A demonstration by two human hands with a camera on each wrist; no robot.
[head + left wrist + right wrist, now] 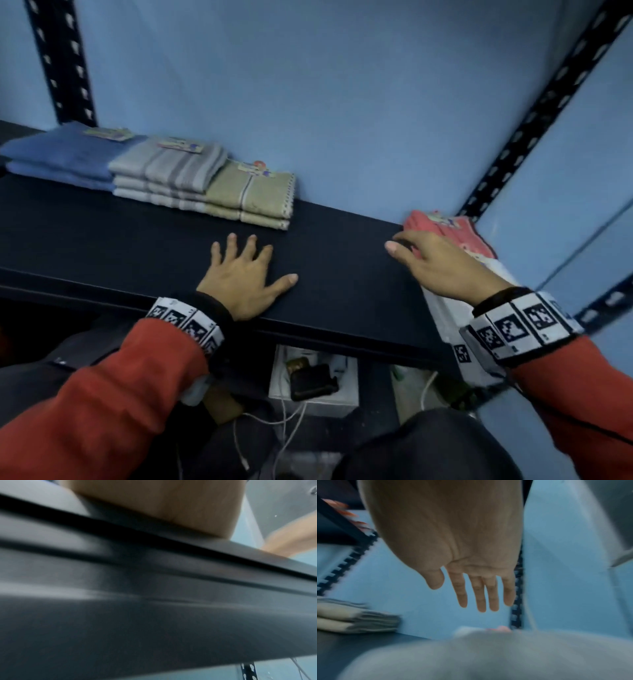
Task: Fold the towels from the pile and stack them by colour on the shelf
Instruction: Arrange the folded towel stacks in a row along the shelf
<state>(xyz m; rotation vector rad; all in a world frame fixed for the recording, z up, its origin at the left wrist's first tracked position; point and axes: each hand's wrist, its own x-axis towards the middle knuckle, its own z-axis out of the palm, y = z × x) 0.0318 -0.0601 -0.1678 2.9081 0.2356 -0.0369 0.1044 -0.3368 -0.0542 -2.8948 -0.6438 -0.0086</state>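
Observation:
Three folded stacks line the back of the black shelf (102,240): blue towels (61,157) at the far left, grey striped towels (168,171) beside them, olive towels (253,195) to their right. A pink towel (448,229) lies at the shelf's right end on a white bag (445,318). My left hand (246,267) lies flat on the shelf with fingers spread, holding nothing. My right hand (428,257) hovers over the pink towel, fingers straight and empty; the right wrist view shows its fingers (481,592) extended in the air. The olive stack (356,619) appears blurred there.
Black perforated uprights (61,61) (548,102) frame the shelf against a blue wall. Below the shelf sit a white box (311,377) with dark items and loose white cables (287,421). The shelf's front edge (154,574) fills the left wrist view.

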